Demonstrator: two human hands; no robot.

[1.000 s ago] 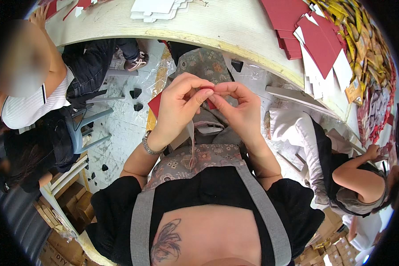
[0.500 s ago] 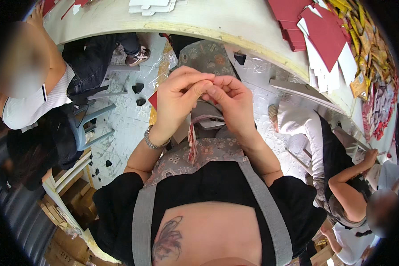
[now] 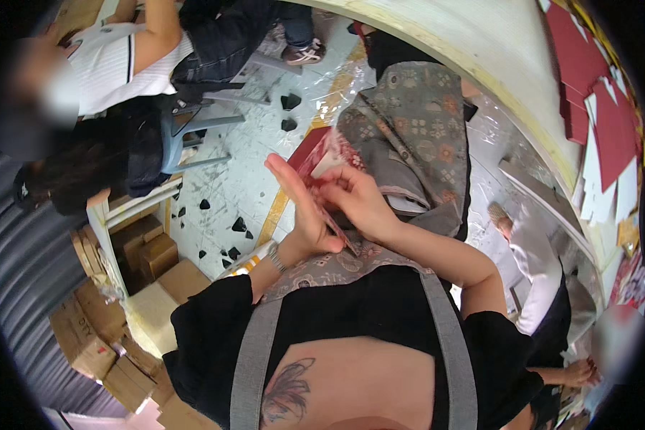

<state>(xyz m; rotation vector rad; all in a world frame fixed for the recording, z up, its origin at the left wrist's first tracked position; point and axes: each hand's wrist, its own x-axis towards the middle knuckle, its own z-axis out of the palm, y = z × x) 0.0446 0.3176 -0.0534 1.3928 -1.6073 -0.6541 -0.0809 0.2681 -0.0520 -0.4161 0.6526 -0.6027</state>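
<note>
Above my apron-covered lap (image 3: 408,122), my left hand (image 3: 297,204) is stretched out with its fingers together and its thumb low. A thin red-and-white patterned paper piece (image 3: 344,152) shows behind the hands, and its lower edge runs along my left palm, held by the thumb. Beside it lies a plain dark red card face (image 3: 309,149); whether the two are one piece I cannot tell. My right hand (image 3: 358,204) has its fingers curled in a pinch against the paper, near a white patch. What sits between those fingertips is hidden.
A white table (image 3: 480,43) curves across the top right, with red and white cards (image 3: 613,136) stacked on it. At left, a seated person (image 3: 122,64) works by a blue stool (image 3: 168,143). Cardboard boxes (image 3: 86,330) stand lower left. Black scraps (image 3: 240,226) dot the floor.
My hands, pinched together at the fingertips before, have come lower. The left has straightened against the paper piece; the right now curls at its face. The view has swung left.
</note>
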